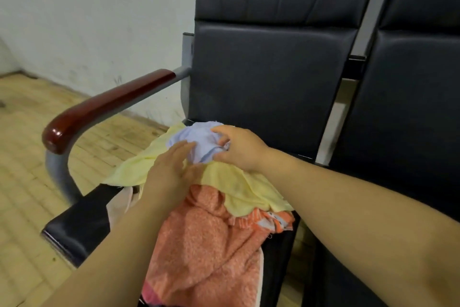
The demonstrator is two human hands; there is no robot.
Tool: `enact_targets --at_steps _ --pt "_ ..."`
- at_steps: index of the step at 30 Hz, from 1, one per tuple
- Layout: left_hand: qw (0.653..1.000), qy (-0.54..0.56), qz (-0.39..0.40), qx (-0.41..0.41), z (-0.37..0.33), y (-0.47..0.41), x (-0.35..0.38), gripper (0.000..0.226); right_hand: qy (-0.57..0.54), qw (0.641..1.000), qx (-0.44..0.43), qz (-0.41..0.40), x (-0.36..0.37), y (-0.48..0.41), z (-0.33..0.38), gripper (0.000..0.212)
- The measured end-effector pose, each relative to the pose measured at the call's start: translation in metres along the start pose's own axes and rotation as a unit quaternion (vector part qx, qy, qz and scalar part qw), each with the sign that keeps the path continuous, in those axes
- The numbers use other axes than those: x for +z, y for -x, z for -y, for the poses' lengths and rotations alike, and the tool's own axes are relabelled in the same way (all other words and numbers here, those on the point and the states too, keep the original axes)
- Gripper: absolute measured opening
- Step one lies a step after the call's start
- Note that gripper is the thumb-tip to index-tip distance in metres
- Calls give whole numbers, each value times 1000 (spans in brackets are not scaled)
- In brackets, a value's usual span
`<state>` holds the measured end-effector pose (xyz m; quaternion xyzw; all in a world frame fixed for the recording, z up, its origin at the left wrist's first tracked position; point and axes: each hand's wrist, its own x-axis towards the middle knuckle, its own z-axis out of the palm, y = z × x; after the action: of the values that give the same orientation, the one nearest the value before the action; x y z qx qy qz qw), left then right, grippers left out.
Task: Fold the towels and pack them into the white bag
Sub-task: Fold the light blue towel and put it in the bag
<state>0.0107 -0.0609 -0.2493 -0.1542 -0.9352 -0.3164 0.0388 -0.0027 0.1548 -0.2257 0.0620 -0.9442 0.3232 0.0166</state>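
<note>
in the head view, a heap of unfolded towels lies on the black padded chair seat (82,227), which serves as the worktop here. on top, at the far end of the heap near the backrest, sits a small crumpled pale lavender towel (194,140). it rests on a thin pale yellow towel (246,189) spread across the pile. under that, a nubby orange terry towel (206,244) runs down toward the viewer, with a bit of pink cloth (149,291) showing at the bottom edge. the right hand (239,149) has fingers and thumb curled into the right side of the lavender bundle, pinching a fold of it. the left hand (171,172) lies flat with fingers straight, its fingertips touching the bundle's near left edge and its palm on the yellow towel. so the pale lavender towel lies just ahead of both hands and between them, with the right hand nearer and already gripping. bunched as it is, it shows no clear long axis; in my judgement it must be lifted clear and shaken out before an edge can be found for folding. the white bag is not in sight. a strip of pale cream fabric (119,207) beside the left forearm might be part of it, but i cannot tell. a dark red wooden armrest (104,105) stands to the left.
</note>
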Motion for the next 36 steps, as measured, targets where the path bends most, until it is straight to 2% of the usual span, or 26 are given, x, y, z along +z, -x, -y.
enact_targets --at_steps 2,5,9,13,19,24,27,30,34,36 --pt "1000 22 3 -5 -9 -5 1 46 -26 1000 -4 -11 -9 0 -1 64" --pt "997 62 -37 -3 -19 -6 1 33 -42 999 -6 0 -25 13 -3 56" --pt "993 99 -52 45 -39 3 -12 31 -70 997 -17 -1 -57 48 5 39" --pt "979 171 -41 108 -89 24 -18 34 -91 995 -8 -34 -102 104 12 35" --pt "955 216 79 185 -187 71 14 34 -63 991 63 -98 -170 239 -7 27" --pt "920 201 240 237 -264 133 62 31 -68 980 149 -113 -193 376 -43 23" --pt "892 159 347 242 -291 174 96 26 -87 974 201 -63 -180 449 -72 22" --pt "869 95 419 245 -297 202 128 25 -129 958 255 -6 -149 496 -101 22" --pt "853 44 463 236 -288 220 162 22 -115 943 301 85 -112 519 -134 25" --pt "855 29 459 238 -285 222 171 25 -114 943 301 82 -101 523 -144 25"
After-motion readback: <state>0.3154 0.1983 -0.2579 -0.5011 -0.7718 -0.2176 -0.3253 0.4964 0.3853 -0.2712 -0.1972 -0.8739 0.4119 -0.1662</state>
